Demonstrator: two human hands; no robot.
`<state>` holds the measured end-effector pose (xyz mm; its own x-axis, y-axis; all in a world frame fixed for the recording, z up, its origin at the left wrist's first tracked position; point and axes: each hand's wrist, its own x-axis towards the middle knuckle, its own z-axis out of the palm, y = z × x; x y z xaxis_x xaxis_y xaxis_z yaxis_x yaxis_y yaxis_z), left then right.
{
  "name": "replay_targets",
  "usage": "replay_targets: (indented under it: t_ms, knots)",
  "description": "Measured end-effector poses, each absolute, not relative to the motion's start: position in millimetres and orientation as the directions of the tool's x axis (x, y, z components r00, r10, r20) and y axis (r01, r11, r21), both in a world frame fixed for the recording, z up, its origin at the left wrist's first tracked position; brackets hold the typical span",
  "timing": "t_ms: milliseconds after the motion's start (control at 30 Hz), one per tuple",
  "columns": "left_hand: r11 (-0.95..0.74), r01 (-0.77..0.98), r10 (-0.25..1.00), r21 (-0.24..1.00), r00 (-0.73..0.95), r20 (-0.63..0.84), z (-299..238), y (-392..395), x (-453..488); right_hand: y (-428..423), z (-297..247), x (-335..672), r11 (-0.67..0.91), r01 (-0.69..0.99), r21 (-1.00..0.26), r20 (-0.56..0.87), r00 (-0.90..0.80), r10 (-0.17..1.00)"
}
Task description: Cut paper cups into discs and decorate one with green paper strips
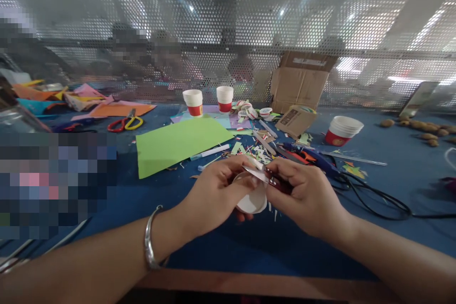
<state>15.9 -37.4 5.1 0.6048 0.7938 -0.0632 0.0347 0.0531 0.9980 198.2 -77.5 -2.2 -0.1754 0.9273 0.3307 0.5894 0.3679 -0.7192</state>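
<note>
My left hand (217, 192), a silver bangle on its wrist, is closed around a white paper cup (252, 203) whose round face is turned toward me. Fingers hide part of the cup. In my right hand (306, 192) is a small knife (257, 174) with a dark red handle. Its blade points left and lies across the cup's upper part, close to my left thumb. Whether the edge cuts into the paper cannot be made out. Behind both hands are scattered paper scraps (245, 145), and a green paper sheet (181, 142) lies further left.
Stacked paper cups (194, 104) stand at the back, with more cups (342, 132) to the right. Scissors (125, 123) lie left. A blue tool (326, 164) with a black cable (377, 194) is at right. A cardboard box (301, 83) leans against the perforated screen.
</note>
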Motion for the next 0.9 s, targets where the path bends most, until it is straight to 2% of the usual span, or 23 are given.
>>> replay_targets:
  t_ms: [133, 233, 333, 467, 533, 667, 767, 833, 900]
  knots:
    - [0.050, 0.077, 0.814, 0.996, 0.574, -0.086, 11, -38, 11, -69, -1, 209, 0.359, 0.620, -0.698, 0.355, -0.136, 0.925]
    - [0.027, 0.092, 0.849, 0.995, 0.524, -0.071, 17, -37, 4, -56, 3, 229, 0.295, 0.716, -0.633, 0.427, 0.005, 0.904]
    - [0.047, 0.086, 0.846, 0.995, 0.526, -0.085, 18, -34, 1, -47, 2, 242, 0.248, 0.778, -0.577, 0.373, -0.020, 0.928]
    - [0.172, 0.126, 0.807, 0.977, 0.550, -0.213, 13, -30, 7, -48, -5, 235, 0.271, 0.683, -0.678, 0.322, -0.056, 0.945]
    - [0.182, 0.144, 0.804, 0.973, 0.548, -0.231, 10, -28, 9, -52, -6, 228, 0.275, 0.638, -0.719, 0.304, -0.067, 0.950]
    - [0.050, 0.151, 0.832, 0.987, 0.541, -0.125, 3, -27, 11, -57, -3, 218, 0.272, 0.536, -0.799, 0.231, -0.144, 0.962]
    - [-0.016, 0.094, 0.829, 0.995, 0.557, -0.039, -1, -26, 13, -59, -3, 215, 0.266, 0.517, -0.813, 0.173, -0.221, 0.960]
    - [0.052, 0.028, 0.819, 0.998, 0.570, -0.059, -1, -26, 15, -60, -3, 214, 0.281, 0.533, -0.799, 0.179, -0.235, 0.955]
    - [0.212, -0.044, 0.791, 0.976, 0.594, -0.145, 1, -25, 15, -59, -4, 214, 0.288, 0.551, -0.783, 0.192, -0.226, 0.955]
